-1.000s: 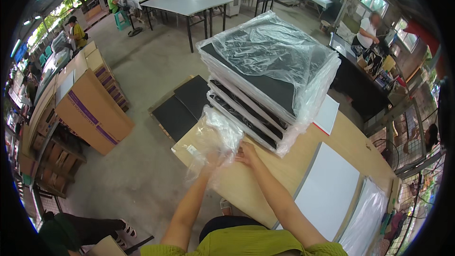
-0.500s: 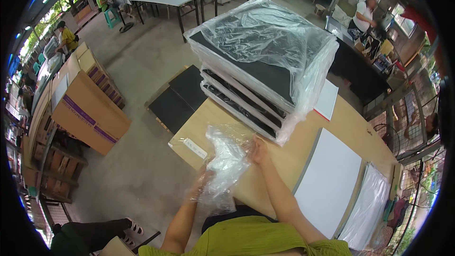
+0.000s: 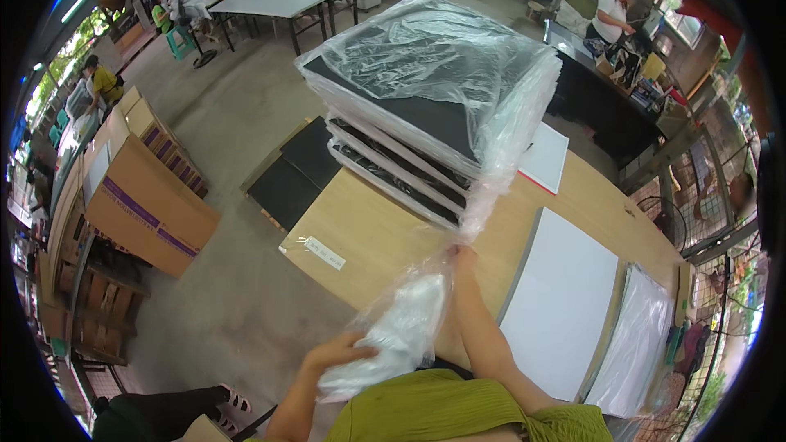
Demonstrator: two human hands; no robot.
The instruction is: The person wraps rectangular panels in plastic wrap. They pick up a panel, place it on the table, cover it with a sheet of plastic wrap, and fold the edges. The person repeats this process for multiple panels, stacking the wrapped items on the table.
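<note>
A crumpled clear plastic bag (image 3: pixel 407 308) stretches between my two hands, over the near edge of the wooden table (image 3: pixel 372 217). My left hand (image 3: pixel 342 351) is closed around its lower part, close to my body. With my right hand (image 3: pixel 463 257) I pinch its upper end, just below the near corner of a stack of black panels (image 3: pixel 393 110) wrapped in clear plastic. Whether my right fingers also touch the stack's wrapping, I cannot tell. A small paper label (image 3: pixel 325 253) lies on the table's left corner.
White panels (image 3: pixel 561 303) and a plastic-wrapped pack (image 3: pixel 630 342) lie on the table at right. A red-edged white board (image 3: pixel 546 160) sits behind the stack. Cardboard boxes (image 3: pixel 147 205) stand at left. Another person's legs (image 3: pixel 168 409) show at lower left; a person in white (image 3: pixel 610 16) works behind.
The bag has been drawn out longer and lower. My left hand has moved down and left toward my body; my right hand has shifted slightly right. The view has moved a little.
</note>
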